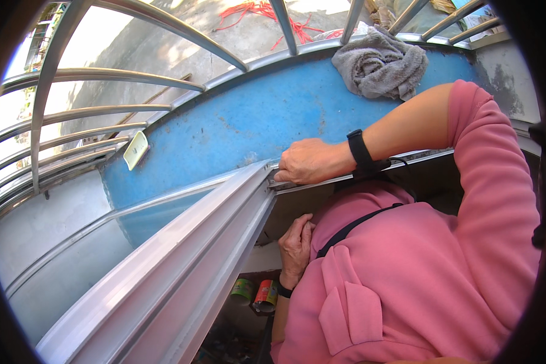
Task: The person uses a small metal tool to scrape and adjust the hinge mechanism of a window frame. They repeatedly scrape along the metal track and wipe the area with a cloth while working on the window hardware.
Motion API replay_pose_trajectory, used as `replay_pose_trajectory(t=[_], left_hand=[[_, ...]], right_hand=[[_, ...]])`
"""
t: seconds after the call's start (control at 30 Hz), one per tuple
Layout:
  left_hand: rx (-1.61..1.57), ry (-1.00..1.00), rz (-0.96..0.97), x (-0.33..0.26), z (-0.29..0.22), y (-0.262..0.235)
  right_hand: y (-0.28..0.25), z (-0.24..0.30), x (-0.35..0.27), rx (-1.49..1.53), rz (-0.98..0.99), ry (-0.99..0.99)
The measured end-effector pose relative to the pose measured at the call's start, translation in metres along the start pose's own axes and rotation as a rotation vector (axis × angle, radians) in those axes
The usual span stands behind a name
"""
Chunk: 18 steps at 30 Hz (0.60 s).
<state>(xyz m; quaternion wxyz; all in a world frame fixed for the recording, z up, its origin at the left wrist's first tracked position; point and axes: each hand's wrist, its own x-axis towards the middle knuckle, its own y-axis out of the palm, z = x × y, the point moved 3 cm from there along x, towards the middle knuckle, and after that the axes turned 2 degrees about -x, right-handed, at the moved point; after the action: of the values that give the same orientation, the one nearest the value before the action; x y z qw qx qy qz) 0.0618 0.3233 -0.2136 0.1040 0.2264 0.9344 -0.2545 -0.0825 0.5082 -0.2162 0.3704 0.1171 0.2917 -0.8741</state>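
My right hand [309, 161] is closed at the sill track [327, 181], right where the white window frame [158, 255] meets it. Its curled fingers press down there, and whatever they may hold is hidden beneath them. Lower down, my left hand [296, 247] rests against the front of my pink top, behind the sill. Its fingers are bent and held together, their tips partly out of sight. A grey cloth [379, 64] lies bunched on the blue ledge [224, 115], beyond my right forearm.
Metal bars [164, 33] curve around the ledge's outer edge. A pale, shallow plastic dish [136, 150] leans by the bars at left. A green can [242, 291] and a red can [266, 295] stand below my left hand. Red cord [258, 9] lies on the ground outside.
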Motion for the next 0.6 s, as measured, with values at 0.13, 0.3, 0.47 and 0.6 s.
replay_pose_trajectory(t=[0.13, 0.3, 0.47, 0.6], left_hand=[[0.001, -0.019, -0.003, -0.003, -0.001, 0.003], [-0.010, 0.005, -0.012, -0.007, -0.006, 0.006], [-0.018, 0.013, -0.011, -0.011, -0.006, 0.006], [-0.025, 0.005, -0.006, -0.013, -0.002, 0.003]], right_hand=[[0.006, 0.001, 0.005, -0.018, 0.002, 0.016], [0.016, 0.004, 0.015, 0.042, 0.054, -0.051], [0.032, 0.000, 0.009, 0.386, 0.001, 0.307], [0.031, -0.006, -0.011, 0.334, -0.080, 0.299]])
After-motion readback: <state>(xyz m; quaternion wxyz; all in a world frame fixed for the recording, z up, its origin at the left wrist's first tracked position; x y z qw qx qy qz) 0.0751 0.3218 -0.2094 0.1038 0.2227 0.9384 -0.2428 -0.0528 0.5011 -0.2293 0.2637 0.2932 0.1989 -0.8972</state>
